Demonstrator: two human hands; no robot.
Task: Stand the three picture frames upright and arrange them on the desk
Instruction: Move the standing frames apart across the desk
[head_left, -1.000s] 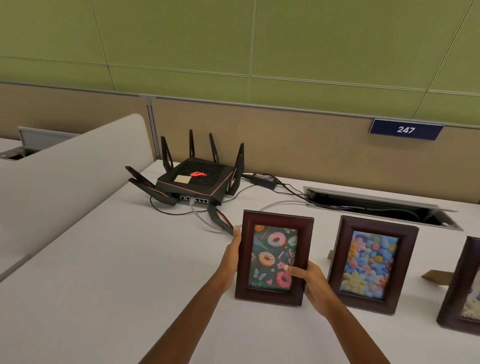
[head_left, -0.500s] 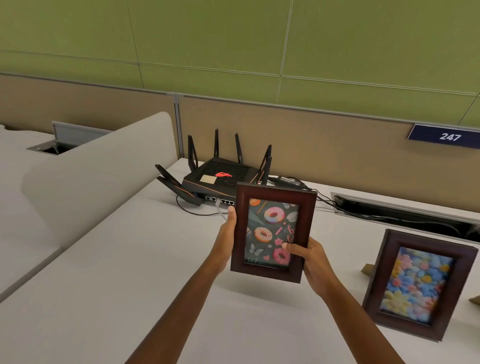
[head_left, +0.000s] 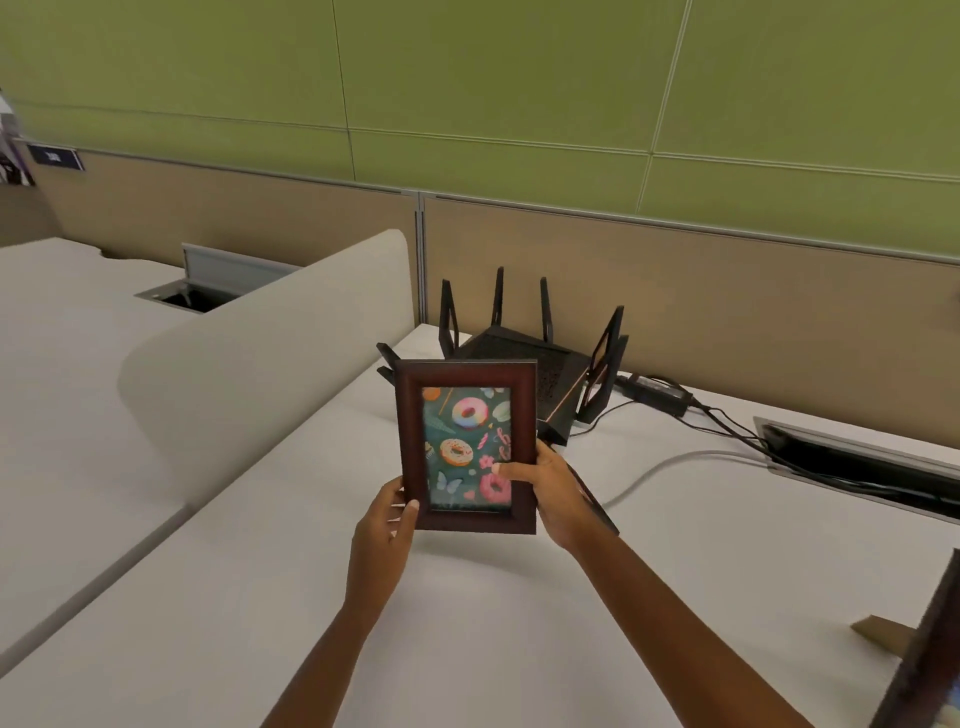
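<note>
I hold a dark wooden picture frame with a doughnut picture (head_left: 465, 447) upright above the white desk (head_left: 519, 613). My left hand (head_left: 387, 525) grips its lower left corner. My right hand (head_left: 545, 493) grips its right edge, thumb on the glass. A second dark frame (head_left: 930, 654) stands at the bottom right edge, mostly cut off, with its cardboard stand (head_left: 883, 631) showing behind it. The third frame is out of view.
A black router with several antennas (head_left: 550, 364) sits right behind the held frame. Its power brick (head_left: 660, 392) and cables run right to an open cable tray (head_left: 857, 462). A curved beige divider (head_left: 249, 358) borders the desk on the left. A partition wall stands behind.
I lifted the doughnut frame off the desk and carried it left, in front of the router. My view swung left, so the flower frame slid to the right edge.
</note>
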